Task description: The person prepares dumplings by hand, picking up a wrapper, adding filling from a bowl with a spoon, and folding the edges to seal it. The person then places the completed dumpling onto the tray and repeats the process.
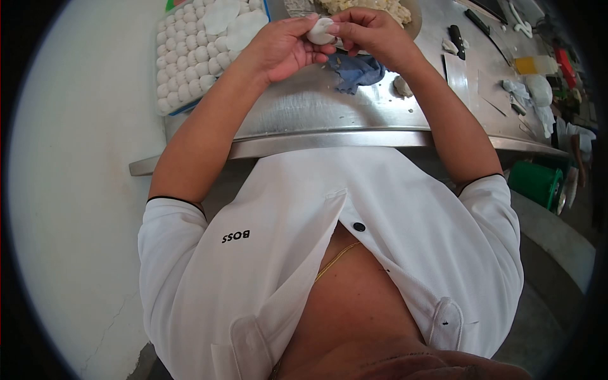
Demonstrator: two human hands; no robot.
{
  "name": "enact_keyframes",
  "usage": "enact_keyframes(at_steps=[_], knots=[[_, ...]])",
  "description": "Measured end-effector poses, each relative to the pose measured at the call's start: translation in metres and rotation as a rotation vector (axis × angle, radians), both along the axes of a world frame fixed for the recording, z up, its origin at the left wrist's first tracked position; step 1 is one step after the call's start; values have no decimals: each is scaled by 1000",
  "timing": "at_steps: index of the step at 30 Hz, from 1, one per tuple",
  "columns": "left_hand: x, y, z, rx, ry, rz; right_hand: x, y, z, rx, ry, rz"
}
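Observation:
Between my two hands, above the steel table, is a small rounded piece of white dough [320, 31]. My left hand [282, 49] cups it from the left, thumb on top and fingers curled beneath. The thumb and fingers of my right hand [373, 37] pinch its right edge. Just beyond my hands sits a bowl [415, 19] with a pale, chunky filling [380, 7], partly cut off by the frame. To the left, a tray holds rows of white dough balls [180, 63], with flat white dough sheets [244, 28] lying over some.
A crumpled blue cloth [356, 73] and a small dough lump [403, 87] lie on the steel table [297, 111]. Right of my right arm are a cleaver [456, 73], a black-handled knife [478, 22] and a yellow bottle [535, 64]. A green bin [535, 183] stands below the table's right side.

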State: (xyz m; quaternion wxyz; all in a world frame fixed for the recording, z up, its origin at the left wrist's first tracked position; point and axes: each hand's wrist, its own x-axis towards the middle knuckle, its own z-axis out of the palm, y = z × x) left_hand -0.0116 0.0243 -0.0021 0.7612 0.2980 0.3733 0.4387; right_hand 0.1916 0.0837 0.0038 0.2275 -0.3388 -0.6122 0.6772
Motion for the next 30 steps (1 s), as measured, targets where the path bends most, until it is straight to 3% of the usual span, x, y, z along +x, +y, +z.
enact_keyframes(at_steps=[12,15,19,28,30], knots=[[3,0,-4,8,0,-44,-4,-6,-3,256,-97,-85],[0,2,-7,10,-7,-24,0,0,-3,80,-82,-81],[-2,4,-8,26,-5,-22,-3,-2,-1,52,-49,-98],[3,1,-8,10,2,-38,-8,-7,-9,269,-22,-70],[2,1,-6,-4,-4,-30,-8,-9,-1,317,-138,-107]])
